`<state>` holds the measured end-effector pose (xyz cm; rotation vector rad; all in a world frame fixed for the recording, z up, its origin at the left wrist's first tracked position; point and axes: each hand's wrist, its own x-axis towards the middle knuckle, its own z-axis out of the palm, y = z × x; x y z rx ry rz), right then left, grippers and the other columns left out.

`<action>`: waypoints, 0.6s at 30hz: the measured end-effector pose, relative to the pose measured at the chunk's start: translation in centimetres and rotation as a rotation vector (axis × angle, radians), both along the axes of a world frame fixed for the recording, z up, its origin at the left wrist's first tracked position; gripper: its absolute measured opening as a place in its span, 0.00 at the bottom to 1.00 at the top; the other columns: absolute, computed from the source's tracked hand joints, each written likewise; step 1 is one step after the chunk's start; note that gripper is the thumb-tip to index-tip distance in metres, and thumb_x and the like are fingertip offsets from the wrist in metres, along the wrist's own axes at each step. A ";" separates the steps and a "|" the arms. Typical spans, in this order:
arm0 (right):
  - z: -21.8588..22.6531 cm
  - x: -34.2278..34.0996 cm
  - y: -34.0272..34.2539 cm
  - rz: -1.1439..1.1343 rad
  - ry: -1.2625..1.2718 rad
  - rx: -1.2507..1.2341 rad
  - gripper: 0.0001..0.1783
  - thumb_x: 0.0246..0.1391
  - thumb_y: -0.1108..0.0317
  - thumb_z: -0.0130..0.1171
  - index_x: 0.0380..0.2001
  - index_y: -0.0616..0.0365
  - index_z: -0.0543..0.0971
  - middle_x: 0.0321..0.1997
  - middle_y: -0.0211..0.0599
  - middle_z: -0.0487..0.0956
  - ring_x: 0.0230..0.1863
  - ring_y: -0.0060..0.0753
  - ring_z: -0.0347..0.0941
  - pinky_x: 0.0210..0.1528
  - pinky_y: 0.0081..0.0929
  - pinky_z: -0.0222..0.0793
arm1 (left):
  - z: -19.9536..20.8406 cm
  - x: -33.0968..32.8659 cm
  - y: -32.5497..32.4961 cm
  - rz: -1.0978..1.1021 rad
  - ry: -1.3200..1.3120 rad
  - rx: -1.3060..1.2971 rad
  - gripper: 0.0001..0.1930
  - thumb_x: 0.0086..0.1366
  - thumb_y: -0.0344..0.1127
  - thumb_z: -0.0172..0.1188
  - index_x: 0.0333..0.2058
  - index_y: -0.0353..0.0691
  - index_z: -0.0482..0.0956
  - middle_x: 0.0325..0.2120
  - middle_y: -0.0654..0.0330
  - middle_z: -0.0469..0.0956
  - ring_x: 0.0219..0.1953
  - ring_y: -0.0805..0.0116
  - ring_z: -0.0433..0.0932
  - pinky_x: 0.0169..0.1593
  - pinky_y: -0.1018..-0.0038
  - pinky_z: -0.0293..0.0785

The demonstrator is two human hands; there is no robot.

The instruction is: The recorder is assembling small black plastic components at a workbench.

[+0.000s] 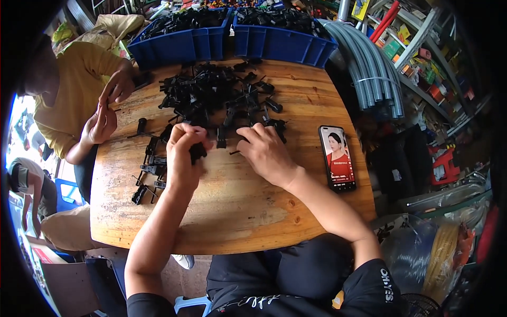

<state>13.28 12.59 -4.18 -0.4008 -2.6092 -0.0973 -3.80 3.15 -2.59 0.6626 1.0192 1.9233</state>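
My left hand (pixel 182 156) is closed around a small black plastic part (pixel 197 154); its fingertips are smeared by motion. To its right, my right hand (pixel 266 154) has its fingers bent together, and a thin dark piece (pixel 234 152) sticks out by the fingertips. Just beyond both hands lies a heap of black plastic parts (pixel 198 90), some with thin rods or legs. Between the hands, one black part (pixel 222 138) rests on the wooden table (pixel 237 211). More loose black parts (pixel 153 168) are scattered left of my left hand.
Two blue crates (pixel 179 47) full of black parts stand at the table's far edge. A phone (pixel 338 158) with a lit screen lies at the right. On the left, a person in a yellow top (pixel 79 90) has both hands at the table. Grey pipes (pixel 375 68) stand beyond the right corner.
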 end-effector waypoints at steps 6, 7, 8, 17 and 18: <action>3.5 1.3 -1.1 0.125 0.505 -1.198 0.07 0.58 0.70 0.50 0.36 0.61 0.74 0.40 0.32 0.77 0.41 0.19 0.71 0.43 0.18 0.67 | 1.7 2.1 -0.8 -0.175 0.394 -0.214 0.15 0.52 0.32 0.60 0.39 0.35 0.76 0.28 0.64 0.73 0.28 0.77 0.70 0.32 0.80 0.66; 3.6 1.4 -1.4 0.173 0.551 -1.231 0.08 0.59 0.70 0.49 0.37 0.62 0.74 0.41 0.33 0.77 0.42 0.20 0.71 0.44 0.18 0.66 | 1.2 2.2 -0.9 -0.221 0.391 -0.264 0.15 0.52 0.34 0.62 0.38 0.36 0.76 0.27 0.65 0.73 0.27 0.77 0.69 0.31 0.81 0.65; 3.6 1.6 -1.6 0.211 0.602 -1.260 0.08 0.59 0.69 0.49 0.38 0.62 0.74 0.42 0.33 0.77 0.42 0.20 0.70 0.44 0.18 0.66 | 1.0 2.4 -0.9 -0.277 0.386 -0.311 0.15 0.52 0.36 0.64 0.37 0.37 0.77 0.26 0.66 0.74 0.26 0.78 0.68 0.30 0.81 0.64; 3.5 0.9 -2.6 0.211 0.739 -1.284 0.09 0.58 0.69 0.51 0.39 0.63 0.72 0.44 0.36 0.76 0.44 0.20 0.70 0.46 0.17 0.65 | 0.6 2.9 -1.3 -0.209 0.408 -0.258 0.12 0.55 0.34 0.63 0.36 0.36 0.76 0.25 0.68 0.72 0.26 0.81 0.67 0.30 0.83 0.63; 3.6 1.1 -2.5 0.184 0.726 -1.219 0.09 0.57 0.71 0.52 0.39 0.63 0.73 0.42 0.35 0.76 0.42 0.20 0.70 0.45 0.16 0.66 | 0.6 2.9 -1.4 -0.180 0.431 -0.255 0.12 0.54 0.35 0.64 0.36 0.36 0.76 0.24 0.69 0.72 0.27 0.81 0.67 0.31 0.84 0.64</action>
